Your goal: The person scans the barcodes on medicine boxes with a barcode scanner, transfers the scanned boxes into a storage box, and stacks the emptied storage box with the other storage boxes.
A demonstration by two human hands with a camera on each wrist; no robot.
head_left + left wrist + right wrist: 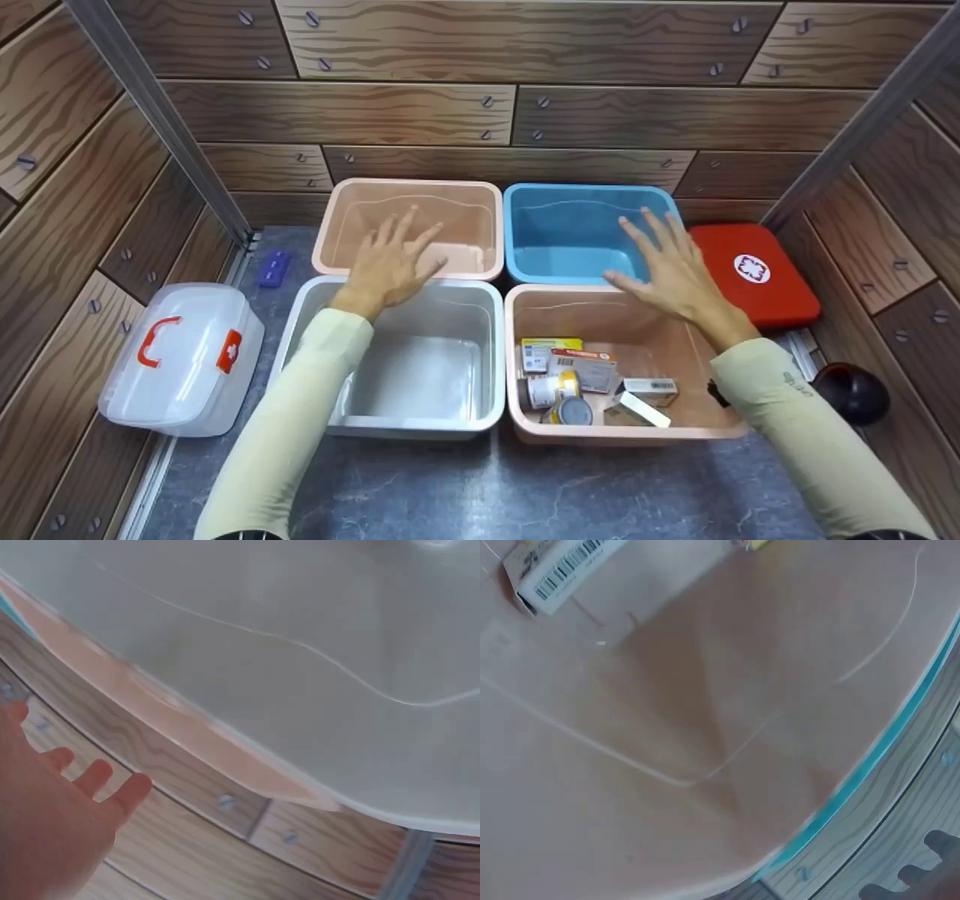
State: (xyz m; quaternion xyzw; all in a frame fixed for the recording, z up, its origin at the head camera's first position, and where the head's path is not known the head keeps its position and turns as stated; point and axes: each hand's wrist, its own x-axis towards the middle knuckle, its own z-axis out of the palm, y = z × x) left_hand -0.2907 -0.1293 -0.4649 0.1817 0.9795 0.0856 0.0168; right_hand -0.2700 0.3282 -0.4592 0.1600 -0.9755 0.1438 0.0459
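Observation:
Fingers spread, my left hand [387,264] hovers above the meeting rims of the grey bin [412,430] and the back-left peach bin [409,182]; it holds nothing. My right hand [670,271], also spread and holding nothing, hangs over the edge between the blue bin [589,189] and the front-right peach bin [630,433]. Inside that front peach bin lie several medicine boxes, among them an orange-and-white box [583,369], a yellow-topped box [551,352] and a white box [643,409], beside a yellow-labelled bottle [551,390] and a grey-capped jar [572,412]. Part of a barcoded box [566,574] shows in the right wrist view.
A clear white first-aid case [184,352] stands at the left, with a small purple pill box [274,268] behind it. At the right are a red first-aid case [752,274] and a dark round object [851,394]. Wood-patterned walls [420,112] enclose three sides.

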